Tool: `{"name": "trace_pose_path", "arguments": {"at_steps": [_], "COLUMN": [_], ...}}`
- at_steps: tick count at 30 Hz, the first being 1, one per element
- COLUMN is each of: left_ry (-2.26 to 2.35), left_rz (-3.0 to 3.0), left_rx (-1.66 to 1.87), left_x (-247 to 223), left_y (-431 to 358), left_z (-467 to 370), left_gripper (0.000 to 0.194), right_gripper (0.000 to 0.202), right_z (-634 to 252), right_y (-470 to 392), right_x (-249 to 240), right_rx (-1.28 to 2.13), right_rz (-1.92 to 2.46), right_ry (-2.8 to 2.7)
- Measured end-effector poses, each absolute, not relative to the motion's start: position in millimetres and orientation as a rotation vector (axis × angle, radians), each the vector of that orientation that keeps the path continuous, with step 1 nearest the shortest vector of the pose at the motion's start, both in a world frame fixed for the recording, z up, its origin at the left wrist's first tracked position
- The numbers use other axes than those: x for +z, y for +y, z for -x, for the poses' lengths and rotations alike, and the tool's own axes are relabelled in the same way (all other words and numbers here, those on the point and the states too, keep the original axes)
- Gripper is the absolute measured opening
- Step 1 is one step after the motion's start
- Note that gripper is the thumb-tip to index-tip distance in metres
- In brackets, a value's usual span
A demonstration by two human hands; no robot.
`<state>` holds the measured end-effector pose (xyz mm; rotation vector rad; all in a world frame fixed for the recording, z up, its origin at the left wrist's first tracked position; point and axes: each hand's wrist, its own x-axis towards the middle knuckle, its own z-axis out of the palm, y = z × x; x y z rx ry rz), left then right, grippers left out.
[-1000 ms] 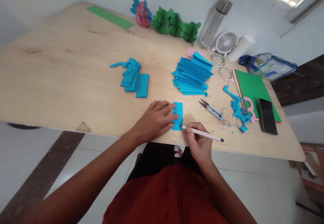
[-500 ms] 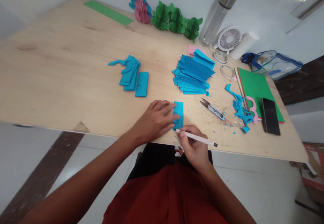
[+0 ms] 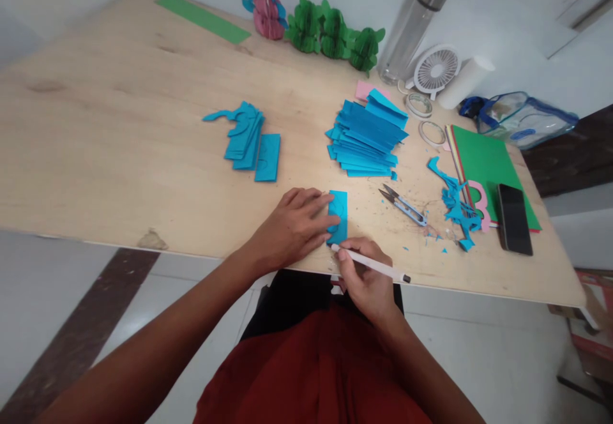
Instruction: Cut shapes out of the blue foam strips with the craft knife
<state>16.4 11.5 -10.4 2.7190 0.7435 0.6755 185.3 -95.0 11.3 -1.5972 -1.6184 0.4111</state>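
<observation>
My left hand point(image 3: 299, 226) lies open with its fingers spread across a small blue paper piece point(image 3: 341, 204), pressing it to the table near the front edge. Faint drawn lines show on that paper, and the fingers cover part of it. In my right hand point(image 3: 368, 280) is a white pen point(image 3: 373, 263) with a dark end cap; its tip points at the paper's lower edge. I cannot tell whether the tip touches the paper. Thread snips point(image 3: 405, 205) lie to the right of the paper. Beyond it sits a pile of folded blue paper strips point(image 3: 366, 136).
More blue pieces point(image 3: 246, 136) lie at left. Blue scraps point(image 3: 457, 204), a pink paper cutout point(image 3: 480, 204), green paper point(image 3: 493, 156) and a phone point(image 3: 514, 218) are at right. Along the wall stand green paper ornaments point(image 3: 332, 31), a bottle point(image 3: 414, 28) and a small fan point(image 3: 435, 69).
The view has shifted slightly. The pen's rear end sits a little lower, with its tip still by the paper's lower edge. My left hand keeps its place.
</observation>
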Motion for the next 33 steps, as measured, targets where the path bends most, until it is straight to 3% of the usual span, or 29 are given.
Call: {"name": "trace_pose_path", "arguments": {"at_steps": [33], "left_ry": [0.747], "left_rz": [-2.743], "left_rx": [0.672], "left_x": [-11.1], "left_y": [11.6], "left_z": [-16.0], "left_gripper": [0.026], "right_gripper": [0.014], "right_z": [-189.0], "right_y": [-96.2], "right_x": [10.8], "right_rx": [0.34], "right_rz": [1.612], "right_ry": [-1.587]}}
